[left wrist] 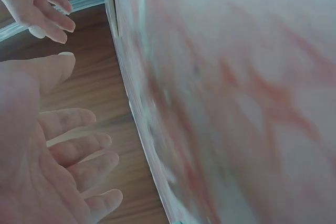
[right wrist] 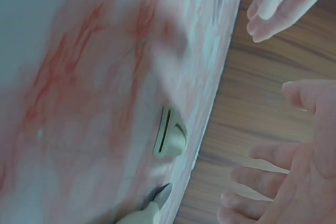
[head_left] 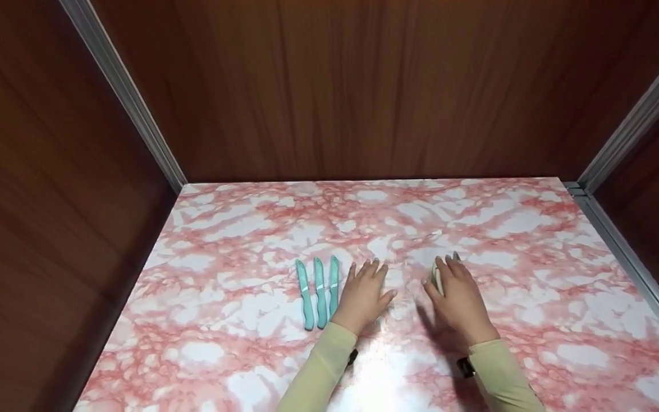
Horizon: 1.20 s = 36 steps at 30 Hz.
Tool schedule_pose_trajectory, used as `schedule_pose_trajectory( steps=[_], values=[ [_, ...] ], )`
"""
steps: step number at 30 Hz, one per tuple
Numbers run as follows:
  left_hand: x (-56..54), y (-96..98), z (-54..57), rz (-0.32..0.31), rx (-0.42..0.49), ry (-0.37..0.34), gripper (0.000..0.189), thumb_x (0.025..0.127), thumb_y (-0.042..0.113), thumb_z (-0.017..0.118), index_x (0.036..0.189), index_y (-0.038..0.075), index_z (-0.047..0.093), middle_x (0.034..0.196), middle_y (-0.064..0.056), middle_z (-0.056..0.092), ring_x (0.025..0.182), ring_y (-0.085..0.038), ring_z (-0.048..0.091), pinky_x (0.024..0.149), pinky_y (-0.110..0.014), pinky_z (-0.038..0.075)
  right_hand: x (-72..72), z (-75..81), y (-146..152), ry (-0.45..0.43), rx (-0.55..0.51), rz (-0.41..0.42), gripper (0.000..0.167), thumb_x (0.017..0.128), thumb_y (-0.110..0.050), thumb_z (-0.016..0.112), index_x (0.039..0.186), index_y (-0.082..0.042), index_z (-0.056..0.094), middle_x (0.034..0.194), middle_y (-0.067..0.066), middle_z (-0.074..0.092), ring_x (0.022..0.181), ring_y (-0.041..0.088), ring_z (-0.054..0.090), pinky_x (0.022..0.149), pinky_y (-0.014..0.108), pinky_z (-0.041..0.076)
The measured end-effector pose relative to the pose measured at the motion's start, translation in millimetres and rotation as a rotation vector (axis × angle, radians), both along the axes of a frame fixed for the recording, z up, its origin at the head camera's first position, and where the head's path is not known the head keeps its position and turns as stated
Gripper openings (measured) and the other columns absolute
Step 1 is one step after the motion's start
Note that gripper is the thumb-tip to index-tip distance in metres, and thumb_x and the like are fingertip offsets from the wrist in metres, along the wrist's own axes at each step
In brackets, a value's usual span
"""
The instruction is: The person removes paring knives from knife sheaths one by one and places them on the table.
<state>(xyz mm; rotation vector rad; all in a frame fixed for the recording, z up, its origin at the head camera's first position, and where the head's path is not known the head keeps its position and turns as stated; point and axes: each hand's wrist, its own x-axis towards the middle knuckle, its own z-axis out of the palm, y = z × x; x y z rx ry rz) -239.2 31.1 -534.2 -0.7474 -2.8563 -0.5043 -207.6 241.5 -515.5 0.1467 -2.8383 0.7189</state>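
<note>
The likeliest trouble is under the right hand (head_left: 460,294): its fingers are loosely extended and grip nothing, yet they reach over a pale-handled knife (right wrist: 146,214) whose bare, dark tip points toward the far edge of the table. If the fingers came down without regard to that tip, a nick seems possible. Just beside the knife is a pale slotted piece (right wrist: 170,132); a careless thumb could knock it, and whether it stands or lies flat cannot be told.

The left hand (head_left: 361,292) has its fingers straight and slightly spread, with nothing in its hold. It hides part of the nearest of three teal knives (head_left: 319,293), which lie side by side between the hand and the table's left edge, tips toward the far edge. A sideways sweep of the wrist could push that nearest knife into its neighbours and spoil the row.

The table (head_left: 221,297) has a red-and-white marbled top. Toward the near side, between the forearms, a bright glare (head_left: 376,375) washes out the pattern and might make small things harder to see. Dark wood-grain panels (head_left: 341,86) rise behind the far edge and at both sides, with a metal post (head_left: 126,97) at the far left corner and a metal rail (head_left: 632,269) along the right edge.
</note>
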Motion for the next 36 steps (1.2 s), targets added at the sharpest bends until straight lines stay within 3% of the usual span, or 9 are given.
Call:
schedule_pose_trajectory(
  steps=[8,17,29,36],
  values=[
    [5.3,-23.0,-1.3,0.031,0.044,-0.026,0.062,0.094,0.046,0.055,0.142,0.009,0.045,0.145,-0.016,0.042,0.135,-0.031,0.035,0.112,-0.053,0.019,0.5,-1.4,-10.1,0.065,0.034,0.037,0.062,0.094,-0.035,0.060,0.138,0.006,0.045,0.140,0.031,0.039,0.135,0.050,0.022,0.110,0.056,0.019],
    [8.0,-47.8,6.4,0.065,0.053,-0.065,0.063,0.096,0.046,0.053,0.145,0.010,0.041,0.148,-0.015,0.036,0.137,-0.032,0.030,0.113,-0.053,0.016,2.1,2.6,-26.6,-0.032,0.042,0.063,0.065,0.095,-0.038,0.057,0.143,0.001,0.039,0.147,0.027,0.032,0.134,0.048,0.026,0.107,0.060,0.024],
    [6.6,-74.9,17.0,0.102,0.062,-0.032,0.060,0.097,0.043,0.053,0.145,0.009,0.041,0.147,-0.016,0.037,0.137,-0.032,0.032,0.113,-0.051,0.017,3.2,1.5,-50.2,0.018,0.043,0.134,0.065,0.094,-0.037,0.059,0.143,0.001,0.040,0.145,0.027,0.035,0.133,0.046,0.029,0.109,0.057,0.022],
    [6.3,-91.5,20.3,0.111,0.089,-0.056,0.058,0.097,0.040,0.053,0.145,0.008,0.041,0.147,-0.017,0.038,0.137,-0.032,0.032,0.113,-0.051,0.017,5.1,1.6,-66.4,0.040,0.053,0.169,0.064,0.093,-0.038,0.060,0.141,0.002,0.044,0.142,0.026,0.039,0.132,0.046,0.032,0.107,0.057,0.026]
  ],
)
